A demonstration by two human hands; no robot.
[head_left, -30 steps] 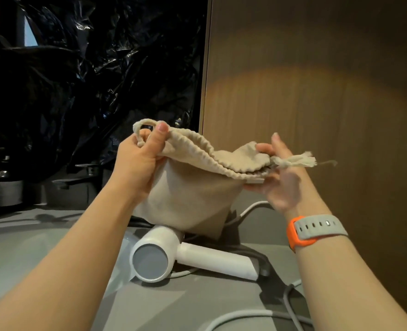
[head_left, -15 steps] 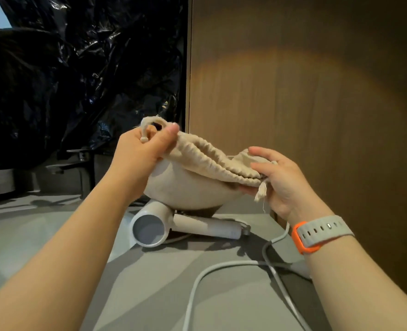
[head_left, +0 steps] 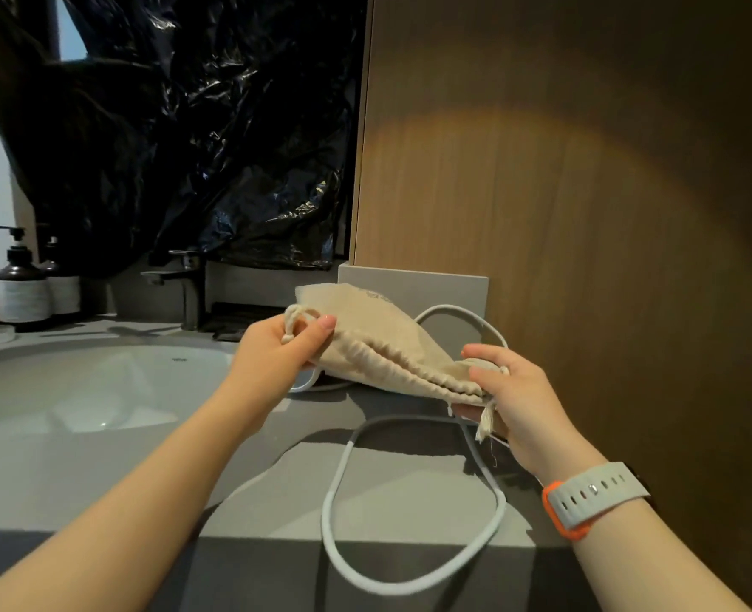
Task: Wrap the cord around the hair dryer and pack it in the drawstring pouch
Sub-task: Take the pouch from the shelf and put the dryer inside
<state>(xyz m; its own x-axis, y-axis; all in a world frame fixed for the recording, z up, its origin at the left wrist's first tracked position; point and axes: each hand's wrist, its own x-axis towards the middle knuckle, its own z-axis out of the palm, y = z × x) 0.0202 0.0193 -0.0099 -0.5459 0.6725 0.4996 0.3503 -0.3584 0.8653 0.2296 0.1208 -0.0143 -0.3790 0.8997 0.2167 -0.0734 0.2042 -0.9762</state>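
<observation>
A beige drawstring pouch (head_left: 378, 337) is stretched between my two hands just above the grey counter, its gathered mouth facing me. My left hand (head_left: 277, 351) pinches the mouth's left end and a cord loop. My right hand (head_left: 504, 399) grips the mouth's right end, with a frayed string tassel hanging below it. The white hair dryer (head_left: 306, 382) lies under the pouch, almost fully hidden; only a curved edge shows by my left hand. Its white cord (head_left: 334, 492) lies unwrapped in a big loop on the counter and over the front edge.
A white sink basin (head_left: 100, 382) fills the counter's left, with a dark faucet (head_left: 184, 280) behind it and two pump bottles (head_left: 23, 284) at far left. A wooden panel (head_left: 564, 192) stands on the right. Black plastic sheeting (head_left: 189, 125) covers the back wall.
Both hands have lowered the pouch down over the hair dryer, which showed plainly before and is now nearly covered. My view has tilted down, so the sink and front counter edge appear.
</observation>
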